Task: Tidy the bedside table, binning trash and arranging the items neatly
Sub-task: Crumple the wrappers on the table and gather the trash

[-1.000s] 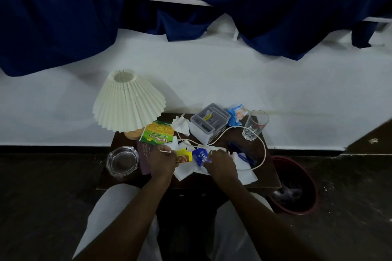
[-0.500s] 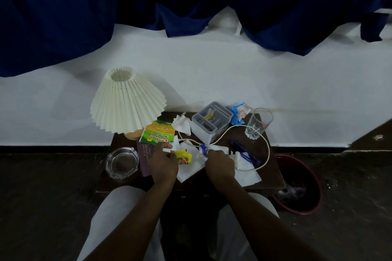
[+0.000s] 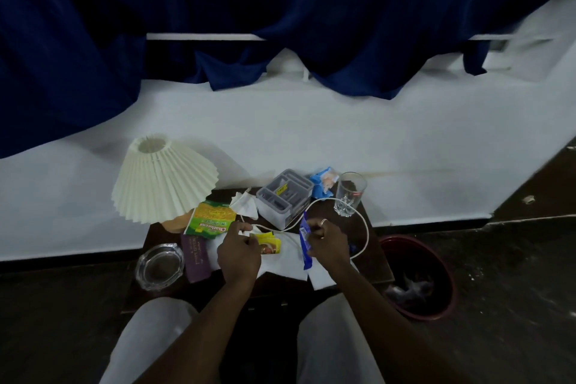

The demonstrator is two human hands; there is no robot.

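Observation:
My right hand is shut on a blue wrapper, lifted on edge above the white tissues at the middle of the dark bedside table. My left hand rests on the tissues, its fingers pinching a small yellow wrapper. A green and yellow snack packet lies just behind my left hand. A white cable loops across the table's right side. The red bin stands on the floor to the right, with trash in it.
A pleated white lamp stands at the back left. A glass ashtray and a purple booklet lie front left. A grey organiser, a blue packet and a drinking glass sit at the back.
My right hand has picked the blue wrapper up off the tissues and turned it on edge. My left hand stays on the yellow wrapper. The view has tilted upward.

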